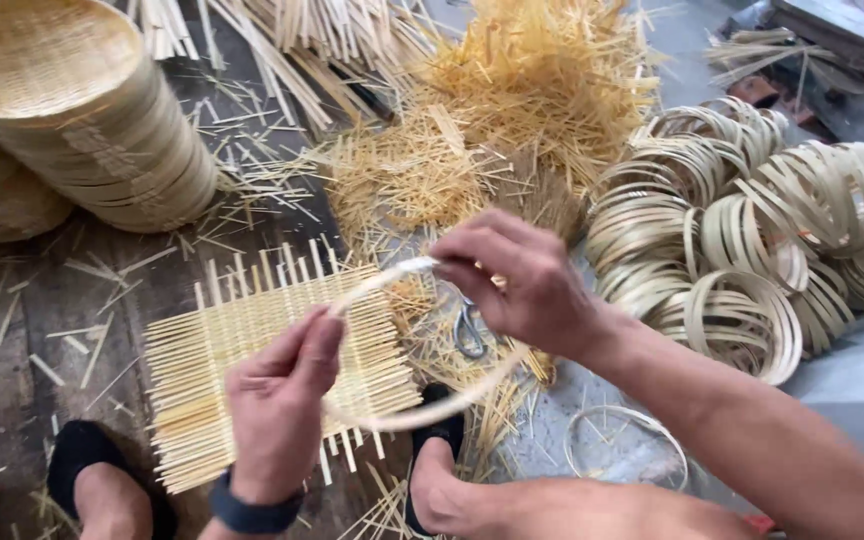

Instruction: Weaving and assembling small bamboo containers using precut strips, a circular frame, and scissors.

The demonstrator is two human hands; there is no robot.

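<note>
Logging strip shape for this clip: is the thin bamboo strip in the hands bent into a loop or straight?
Bent into a loop: the thin bamboo strip curves round between the left hand and right hand.

Woven mat [252, 370] centre-left: pale bamboo slats, matt, rough-edged. Hoop [392, 415] over it: thin bamboo strip, smooth, faint sheen. Stacked trays [82, 120] upper left: fine-woven bamboo, matt. Coiled bands [742, 230] right: smooth split bamboo. Floor [12, 330] left: dark worn wood. Scissors [469, 330] centre: dull metal.

Pale yellow woven bamboo mat [272, 370]
</note>
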